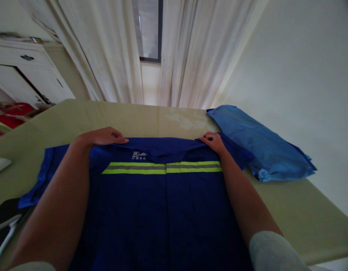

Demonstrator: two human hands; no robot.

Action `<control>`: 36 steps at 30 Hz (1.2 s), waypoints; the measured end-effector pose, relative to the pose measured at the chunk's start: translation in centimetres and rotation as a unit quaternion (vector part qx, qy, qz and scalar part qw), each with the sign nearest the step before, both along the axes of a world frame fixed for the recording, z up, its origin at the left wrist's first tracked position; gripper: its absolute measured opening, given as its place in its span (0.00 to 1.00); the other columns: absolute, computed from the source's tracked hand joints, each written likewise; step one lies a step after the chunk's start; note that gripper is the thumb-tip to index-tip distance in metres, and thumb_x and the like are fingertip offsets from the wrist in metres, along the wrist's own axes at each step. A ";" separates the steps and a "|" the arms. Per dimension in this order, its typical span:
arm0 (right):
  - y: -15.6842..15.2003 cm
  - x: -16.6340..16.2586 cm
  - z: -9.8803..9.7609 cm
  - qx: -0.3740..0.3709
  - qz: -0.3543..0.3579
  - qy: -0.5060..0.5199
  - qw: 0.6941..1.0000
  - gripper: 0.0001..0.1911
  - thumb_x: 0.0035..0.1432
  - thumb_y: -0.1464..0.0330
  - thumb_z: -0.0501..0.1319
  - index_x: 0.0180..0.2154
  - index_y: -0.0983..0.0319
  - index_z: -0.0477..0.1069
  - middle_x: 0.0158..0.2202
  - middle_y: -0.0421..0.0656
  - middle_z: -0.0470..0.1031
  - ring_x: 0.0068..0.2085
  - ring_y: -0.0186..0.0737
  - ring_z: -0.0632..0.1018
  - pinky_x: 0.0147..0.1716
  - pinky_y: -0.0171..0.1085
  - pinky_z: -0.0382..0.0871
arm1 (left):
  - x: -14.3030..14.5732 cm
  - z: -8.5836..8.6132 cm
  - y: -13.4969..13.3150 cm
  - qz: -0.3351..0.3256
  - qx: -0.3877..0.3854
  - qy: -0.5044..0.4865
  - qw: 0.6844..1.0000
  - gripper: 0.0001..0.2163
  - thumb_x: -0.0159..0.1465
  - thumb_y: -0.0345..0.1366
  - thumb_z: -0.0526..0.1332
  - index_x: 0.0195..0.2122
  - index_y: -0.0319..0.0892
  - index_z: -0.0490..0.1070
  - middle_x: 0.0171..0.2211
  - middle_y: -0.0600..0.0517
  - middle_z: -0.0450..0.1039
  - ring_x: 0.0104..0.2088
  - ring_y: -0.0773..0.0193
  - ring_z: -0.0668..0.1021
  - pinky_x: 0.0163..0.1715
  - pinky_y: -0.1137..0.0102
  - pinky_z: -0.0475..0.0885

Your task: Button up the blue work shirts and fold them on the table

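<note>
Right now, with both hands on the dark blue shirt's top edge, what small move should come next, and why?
I'd probably ease the left hand and right hand slightly apart to smooth the dark blue shirt. Both pinch its top edge, and the cloth between them looks creased and dips in the middle, while the reflective band below lies nearly straight.

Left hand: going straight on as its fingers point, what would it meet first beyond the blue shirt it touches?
The left hand points across the blue shirt toward the right hand, probably the first thing met, though depth is unclear.
</note>
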State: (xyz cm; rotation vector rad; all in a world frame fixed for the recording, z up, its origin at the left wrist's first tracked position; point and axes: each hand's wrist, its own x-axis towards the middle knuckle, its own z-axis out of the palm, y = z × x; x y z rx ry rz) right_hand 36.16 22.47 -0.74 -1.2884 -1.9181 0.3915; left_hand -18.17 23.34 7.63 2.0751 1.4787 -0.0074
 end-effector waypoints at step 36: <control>-4.9 -16.9 2.2 -0.035 0.098 -0.277 0.955 0.39 0.72 0.45 0.47 0.72 0.63 0.59 0.74 0.54 0.59 0.73 0.57 0.61 0.71 0.54 0.55 | 14.2 -7.3 -2.6 -0.077 0.252 0.070 0.962 0.30 0.76 0.49 0.40 0.76 0.43 0.52 0.77 0.42 0.49 0.75 0.48 0.56 0.72 0.46 0.47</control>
